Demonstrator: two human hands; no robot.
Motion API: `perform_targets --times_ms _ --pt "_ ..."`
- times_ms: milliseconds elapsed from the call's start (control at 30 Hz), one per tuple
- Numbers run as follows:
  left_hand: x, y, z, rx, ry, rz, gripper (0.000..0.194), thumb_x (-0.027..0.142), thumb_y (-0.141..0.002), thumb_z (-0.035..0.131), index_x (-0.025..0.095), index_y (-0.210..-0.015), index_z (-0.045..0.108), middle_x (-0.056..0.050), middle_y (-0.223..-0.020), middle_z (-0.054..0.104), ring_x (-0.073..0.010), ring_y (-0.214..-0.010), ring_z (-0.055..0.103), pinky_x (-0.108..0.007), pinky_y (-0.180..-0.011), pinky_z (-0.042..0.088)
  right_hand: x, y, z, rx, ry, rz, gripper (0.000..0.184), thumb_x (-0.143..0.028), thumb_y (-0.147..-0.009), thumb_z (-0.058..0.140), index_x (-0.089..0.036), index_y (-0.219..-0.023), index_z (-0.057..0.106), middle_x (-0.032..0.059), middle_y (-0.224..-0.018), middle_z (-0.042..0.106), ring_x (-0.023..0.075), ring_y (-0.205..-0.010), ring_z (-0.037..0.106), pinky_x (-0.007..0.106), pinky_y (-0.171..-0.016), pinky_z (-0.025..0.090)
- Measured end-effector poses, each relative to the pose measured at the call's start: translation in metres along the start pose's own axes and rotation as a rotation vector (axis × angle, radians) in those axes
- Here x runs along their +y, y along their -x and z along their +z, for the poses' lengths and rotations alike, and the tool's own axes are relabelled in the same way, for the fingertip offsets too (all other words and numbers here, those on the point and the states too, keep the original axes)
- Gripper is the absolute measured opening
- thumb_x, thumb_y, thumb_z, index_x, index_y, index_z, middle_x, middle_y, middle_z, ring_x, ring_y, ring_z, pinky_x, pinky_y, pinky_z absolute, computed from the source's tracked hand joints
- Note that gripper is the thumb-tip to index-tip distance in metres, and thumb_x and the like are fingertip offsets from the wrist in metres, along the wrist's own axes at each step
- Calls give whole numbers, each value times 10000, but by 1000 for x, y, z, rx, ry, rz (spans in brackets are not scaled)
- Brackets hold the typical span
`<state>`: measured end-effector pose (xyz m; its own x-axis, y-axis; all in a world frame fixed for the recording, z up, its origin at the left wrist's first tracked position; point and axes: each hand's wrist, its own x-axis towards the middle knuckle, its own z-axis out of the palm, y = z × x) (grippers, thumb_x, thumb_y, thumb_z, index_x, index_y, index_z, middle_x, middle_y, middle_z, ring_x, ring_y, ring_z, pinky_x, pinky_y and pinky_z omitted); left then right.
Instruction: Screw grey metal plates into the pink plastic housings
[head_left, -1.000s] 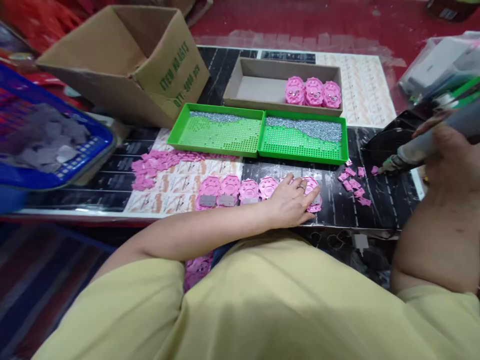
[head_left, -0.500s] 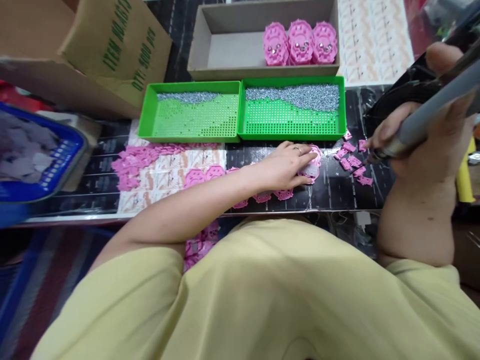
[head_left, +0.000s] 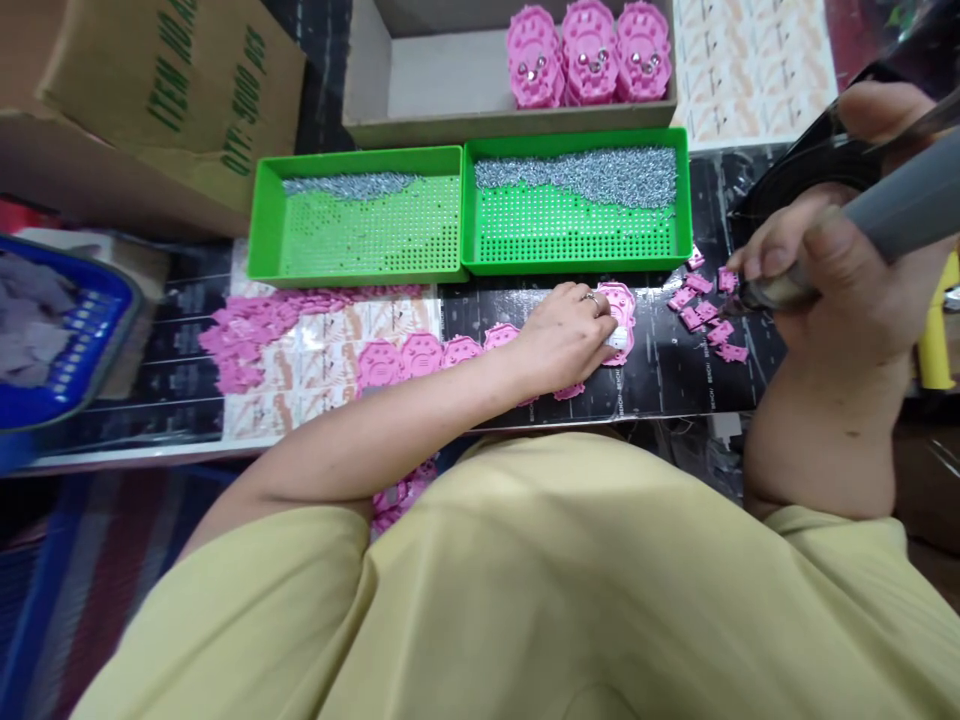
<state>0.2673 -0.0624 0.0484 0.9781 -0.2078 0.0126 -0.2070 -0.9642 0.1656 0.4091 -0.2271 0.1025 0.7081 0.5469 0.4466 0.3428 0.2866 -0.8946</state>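
- Step in hand, as I judge it: attending to the pink casing at the right end of a row on the table.
- Left hand: fingers bent down, thumb close, by a pale piece on that casing; cannot tell whether pinched.
- Right hand: wrapped round a grey cylindrical tool, its tip near loose small pink parts.
- Next move calls, I think, for care with those parts and a steady casing.
- Count: row, at least five casings; forearm hides some.
- Loose small parts: roughly eight, some overlapping.
- Green trays: two, side by side, silvery screws in each, uncountable.
- Cardboard tray: one, holding three casing stacks.
- Pink heap at left: one, pieces uncountable.
- Cardboard box: one; blue basket: one.
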Motion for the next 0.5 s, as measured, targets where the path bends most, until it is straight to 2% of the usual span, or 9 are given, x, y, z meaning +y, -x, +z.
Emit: perform_targets --times_ms 100,133,200,267,300,367,400,433,500 --pt "0 -1 1 -35 24 3 289 301 -990 540 80 -1028 723 -146 -1111 713 -276 -1024 625 -412 -914 443 5 1 -6 -81 -49 -81 563 -492 -670 882 -295 -1141 644 -48 -669 600 194 -707 680 410 -888 601" --pt "1 -2 1 -49 25 -1 284 291 -989 541 75 -1037 720 -148 -1119 712 -281 -1038 628 -414 -924 447 7 2 -7 -100 -58 -76 563 -505 -658 884 -297 -1121 640 -41 -711 648 205 -783 718 416 -934 598" --pt "2 -4 1 -67 18 -4 271 268 -988 534 75 -1038 717 -148 -1119 713 -287 -1044 635 -413 -925 456 11 4 -7 -151 -52 41 573 -562 -670 854 -312 -1119 602 -23 -868 745 217 -938 748 420 -958 604" --pt "2 -7 -1 -63 -1 6 251 234 -985 521 81 -1020 717 -148 -1098 718 -285 -1023 642 -409 -903 463 13 2 -3 -173 -54 131 604 -626 -685 807 -313 -1138 561 -17 -892 775 220 -880 759 400 -821 643" --pt "2 -8 -2 -57 -11 15 245 223 -982 518 83 -1011 717 -149 -1085 720 -285 -1010 644 -407 -888 465 14 0 1 -148 -52 137 594 -631 -694 789 -302 -1128 553 -27 -789 758 212 -737 747 371 -676 641" --pt "1 -11 -4 -48 -25 34 232 213 -973 525 83 -993 717 -155 -1060 721 -284 -992 645 -401 -864 464 16 -9 9 -5 -60 44 523 -596 -716 770 -283 -1070 546 -91 -515 589 156 -388 549 307 -379 480" --pt "0 -12 -4 -46 -28 43 221 206 -965 534 83 -985 717 -158 -1052 721 -283 -987 645 -398 -858 463 18 -15 13 100 -63 -37 507 -576 -724 767 -281 -1064 534 -122 -449 488 129 -307 421 291 -313 379" --pt "0 -13 -4 -43 -28 52 209 197 -956 544 82 -976 717 -159 -1046 722 -281 -982 646 -394 -855 462 20 -21 16 183 -53 -108 522 -594 -737 749 -289 -1086 508 -140 -433 418 112 -285 343 281 -299 320" --pt "-1 -15 -3 -38 -27 67 189 175 -940 553 82 -962 716 -158 -1029 724 -275 -968 647 -389 -849 461 27 -35 21 211 20 -149 583 -713 -789 639 -316 -1166 439 -132 -487 392 108 -338 377 271 -367 363"
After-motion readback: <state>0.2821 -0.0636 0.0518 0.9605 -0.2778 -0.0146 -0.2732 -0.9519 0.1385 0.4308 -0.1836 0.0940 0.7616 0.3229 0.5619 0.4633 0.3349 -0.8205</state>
